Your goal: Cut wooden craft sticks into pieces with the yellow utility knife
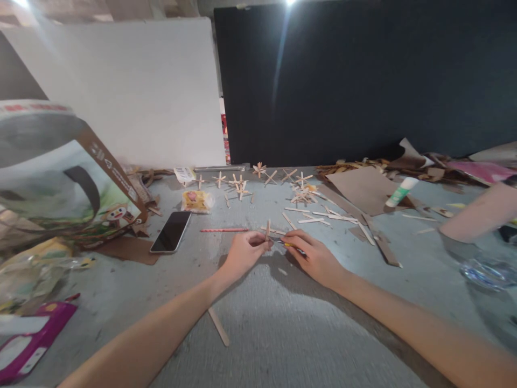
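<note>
Both bare forearms reach forward from the bottom edge and converge at the middle of the grey counter (258, 334). The left hand (242, 254) lies low, knuckles up, wrist almost straight. Its thumb and forefinger are pressed together on the lower end of a craft stick (267, 228), which stands nearly upright just past the fingertips. The right hand (315, 258) comes in from the other side, palm down. Its fingers are curled and pinching a slim yellow tool (289, 244), whose tip points at the foot of the stick. What kind of tool it is cannot be made out. The two hands sit just apart, with the stick between them.

The stick is pale, flat wood with rounded ends. More loose sticks (313, 215) lie scattered beyond the right hand, and star-shaped stick bundles (241, 187) sit further back. One single stick (218, 326) lies between the forearms. A thin red pencil (224, 230) lies flat just beyond the left hand, and a glossy black phone (172, 231) lies face up left of the pencil. A matte brown cardboard sheet (361, 186) and a white glue stick (401, 192) lie at the right rear.
</note>
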Motion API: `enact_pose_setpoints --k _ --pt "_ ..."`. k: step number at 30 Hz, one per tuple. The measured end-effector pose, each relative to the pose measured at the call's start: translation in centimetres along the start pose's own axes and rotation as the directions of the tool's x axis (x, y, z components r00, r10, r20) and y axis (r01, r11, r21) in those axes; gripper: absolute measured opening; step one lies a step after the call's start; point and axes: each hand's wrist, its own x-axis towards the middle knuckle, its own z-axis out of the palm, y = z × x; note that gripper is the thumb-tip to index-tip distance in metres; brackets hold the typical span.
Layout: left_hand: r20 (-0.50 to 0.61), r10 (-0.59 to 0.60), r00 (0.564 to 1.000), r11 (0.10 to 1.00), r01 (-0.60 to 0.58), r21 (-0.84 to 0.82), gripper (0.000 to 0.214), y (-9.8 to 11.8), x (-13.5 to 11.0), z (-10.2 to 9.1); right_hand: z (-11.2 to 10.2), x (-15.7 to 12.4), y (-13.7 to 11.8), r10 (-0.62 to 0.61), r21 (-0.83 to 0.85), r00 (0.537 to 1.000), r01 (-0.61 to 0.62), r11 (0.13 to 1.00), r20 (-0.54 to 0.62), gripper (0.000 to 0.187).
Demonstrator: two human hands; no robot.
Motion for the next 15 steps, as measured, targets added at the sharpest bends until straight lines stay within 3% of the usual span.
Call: enact_pose_setpoints --k 8,15 --pt "-0.039 0.024 0.999 0.995 -0.027 -0.092 0.027 0.06 0.19 -0.09 0.12 0.13 0.05 0.019 0.010 0.998 -0.018 1.000 -0.061 0.022" --pt "0.007 0.015 1.000 0.998 -0.015 -0.059 0.067 0.50 -0.05 -0.10 -0.16 0.20 -0.14 0.009 0.017 1.000 -0.009 1.000 -0.022 0.022"
